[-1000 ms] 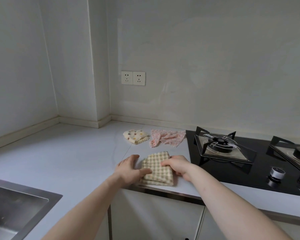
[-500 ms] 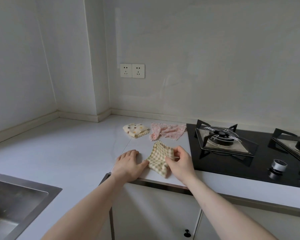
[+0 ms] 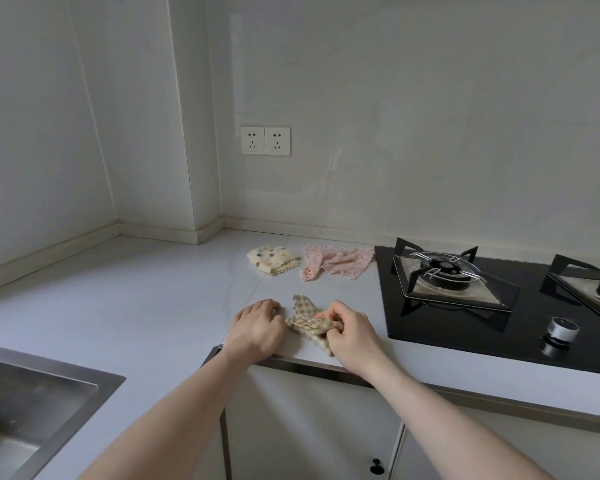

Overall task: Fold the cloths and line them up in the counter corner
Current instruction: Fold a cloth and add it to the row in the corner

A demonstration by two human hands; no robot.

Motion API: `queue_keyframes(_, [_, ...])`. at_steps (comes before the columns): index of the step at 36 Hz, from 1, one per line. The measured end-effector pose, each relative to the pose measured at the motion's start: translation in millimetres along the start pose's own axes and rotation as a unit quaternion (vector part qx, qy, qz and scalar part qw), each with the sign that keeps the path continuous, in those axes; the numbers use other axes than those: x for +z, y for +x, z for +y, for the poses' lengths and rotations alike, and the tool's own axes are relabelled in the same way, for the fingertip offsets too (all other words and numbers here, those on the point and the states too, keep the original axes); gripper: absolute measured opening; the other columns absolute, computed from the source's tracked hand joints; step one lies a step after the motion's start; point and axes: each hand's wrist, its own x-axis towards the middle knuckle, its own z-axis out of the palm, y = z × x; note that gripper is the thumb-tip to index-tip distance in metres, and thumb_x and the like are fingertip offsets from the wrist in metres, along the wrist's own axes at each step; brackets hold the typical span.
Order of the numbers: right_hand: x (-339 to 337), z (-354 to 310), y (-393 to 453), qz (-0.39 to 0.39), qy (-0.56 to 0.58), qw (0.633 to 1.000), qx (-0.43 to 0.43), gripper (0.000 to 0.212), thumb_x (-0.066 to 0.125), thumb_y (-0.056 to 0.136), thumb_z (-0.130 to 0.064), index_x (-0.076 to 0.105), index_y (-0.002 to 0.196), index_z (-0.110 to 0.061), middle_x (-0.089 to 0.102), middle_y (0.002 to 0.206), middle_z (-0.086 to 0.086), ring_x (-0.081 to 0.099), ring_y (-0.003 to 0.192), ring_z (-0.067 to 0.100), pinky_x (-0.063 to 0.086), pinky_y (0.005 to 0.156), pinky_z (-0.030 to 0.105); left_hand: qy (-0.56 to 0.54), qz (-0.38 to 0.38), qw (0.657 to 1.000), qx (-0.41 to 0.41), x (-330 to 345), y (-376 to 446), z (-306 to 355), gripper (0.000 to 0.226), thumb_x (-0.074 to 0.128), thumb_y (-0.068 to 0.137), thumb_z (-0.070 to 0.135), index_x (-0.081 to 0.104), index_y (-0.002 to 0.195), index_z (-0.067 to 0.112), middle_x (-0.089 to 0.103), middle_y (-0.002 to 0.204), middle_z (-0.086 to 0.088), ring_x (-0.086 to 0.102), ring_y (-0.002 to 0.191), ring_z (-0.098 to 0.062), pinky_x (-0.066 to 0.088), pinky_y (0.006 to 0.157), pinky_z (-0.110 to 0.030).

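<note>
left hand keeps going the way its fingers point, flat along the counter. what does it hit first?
Probably the folded polka-dot cloth. The left hand points away from the person along bare countertop; the checked cloth lies to its right. The line may pass just left of the polka-dot cloth.

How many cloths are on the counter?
3: a checked cloth near the front edge, pinched by the right hand; a dotted cloth folded further back; a pink cloth crumpled beside the stove.

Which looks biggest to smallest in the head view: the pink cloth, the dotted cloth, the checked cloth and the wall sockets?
1. Pink cloth, spread loosely.
2. Dotted cloth, folded, and checked cloth, crumpled in the right hand: too alike to rank, and the checked one sits nearer the camera.
3. Wall sockets.
</note>
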Motion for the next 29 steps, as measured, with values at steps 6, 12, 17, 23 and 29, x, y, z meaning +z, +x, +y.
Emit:
queue_keyframes(6, [-2, -2, 0, 0.009, 0.045, 0.999, -0.014, 0.037, 0.05, 0.095, -0.034, 0.066, 0.075, -0.008, 0.075, 0.089, 0.0, 0.069, 0.076, 0.014, 0.055, 0.062, 0.031, -0.047, 0.0, 0.998, -0.039, -3, 8, 5, 0.057, 0.027, 0.095, 0.064, 0.058, 0.131, 0.032, 0.054, 0.144, 0.004, 0.043, 0.133, -0.02, 0.027, 0.11, -0.039])
queue_keyframes(12, [5, 5, 6, 0.023, 0.035, 0.999, 0.008, 0.037, 0.07, 0.09, -0.027, 0.057, 0.062, -0.008, 0.068, 0.082, -0.009, 0.064, 0.075, 0.004, 0.052, 0.068, 0.02, -0.007, 0.002, 0.999, -0.047, -4, 10, 12, 0.085, 0.027, 0.08, 0.09, 0.055, 0.136, 0.033, 0.049, 0.148, 0.004, 0.036, 0.139, -0.023, 0.025, 0.114, -0.043])
queue_keyframes(17, [6, 6, 7, -0.006, -0.013, 1.0, 0.015, 0.018, 0.074, 0.078, -0.036, 0.059, 0.087, -0.029, 0.064, 0.105, -0.013, 0.061, 0.099, 0.008, 0.051, 0.089, 0.033, 0.033, 0.013, 0.999, -0.028, -1, 14, 11, 0.068, 0.047, 0.085, 0.075, 0.048, 0.14, 0.035, 0.041, 0.153, 0.005, 0.032, 0.141, -0.023, 0.023, 0.116, -0.042])
queue_keyframes(23, [-1, 6, 6, -0.005, -0.161, 0.985, 0.054, 0.048, 0.051, 0.079, -0.061, 0.053, 0.118, -0.033, 0.058, 0.123, -0.014, 0.052, 0.118, 0.014, 0.042, 0.099, 0.034, 0.04, -0.005, 0.998, 0.042, 3, 11, 3, 0.049, 0.041, 0.097, 0.061, 0.045, 0.14, 0.038, 0.039, 0.154, 0.009, 0.026, 0.146, -0.018, 0.017, 0.12, -0.038])
queue_keyframes(29, [-5, 9, 1, -0.013, -0.141, 0.989, 0.039, 0.033, 0.048, 0.075, -0.062, 0.052, 0.095, -0.036, 0.062, 0.099, -0.019, 0.051, 0.102, 0.01, 0.046, 0.082, 0.034, 0.027, 0.0, 0.997, 0.068, 8, 3, 9, 0.058, 0.032, 0.092, 0.064, 0.042, 0.142, 0.036, 0.039, 0.151, 0.017, 0.025, 0.145, -0.01, 0.015, 0.121, -0.033])
